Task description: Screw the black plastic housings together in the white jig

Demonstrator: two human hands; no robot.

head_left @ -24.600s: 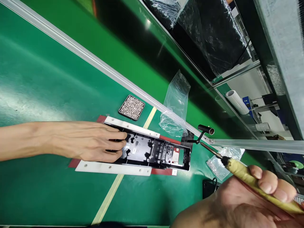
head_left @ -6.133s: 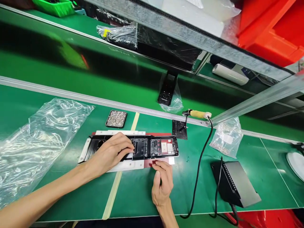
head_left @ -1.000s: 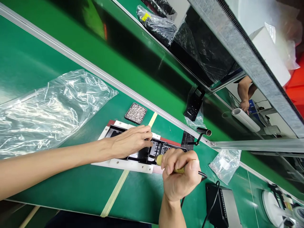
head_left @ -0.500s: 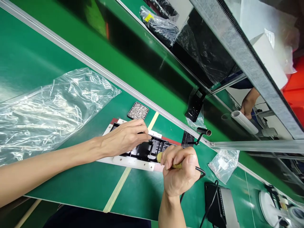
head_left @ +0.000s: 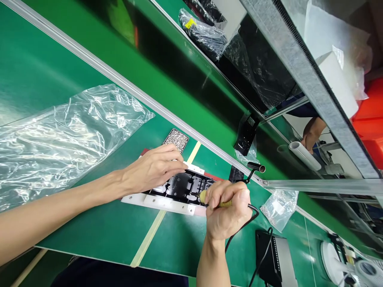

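A long black plastic part (head_left: 179,187) lies in a white fixture (head_left: 167,204) on the green bench. My right hand (head_left: 227,207) is closed round the yellow handle (head_left: 204,197) of a corded tool that looks like a soldering iron. Its tip points down-left at the black part's middle; whether it touches cannot be seen. My left hand (head_left: 160,167) hovers over the part's left end, fingers bent and pressed together. What they pinch, if anything, is hidden. Just beyond it sits a small black tray (head_left: 176,139) full of tiny metal pieces, its near edge partly covered by my hand.
Clear plastic sheeting (head_left: 98,127) spreads across the left of the bench. A metal rail (head_left: 125,91) runs behind. On the right are a small bag (head_left: 281,207), a black-and-grey box (head_left: 275,257) with a cable, and a white fan (head_left: 332,259). Another person's hand (head_left: 311,135) is near a white roll.
My left hand has drawn back slightly up and left from the part's middle, toward the small tray. My right hand keeps the tool at nearly the same spot.
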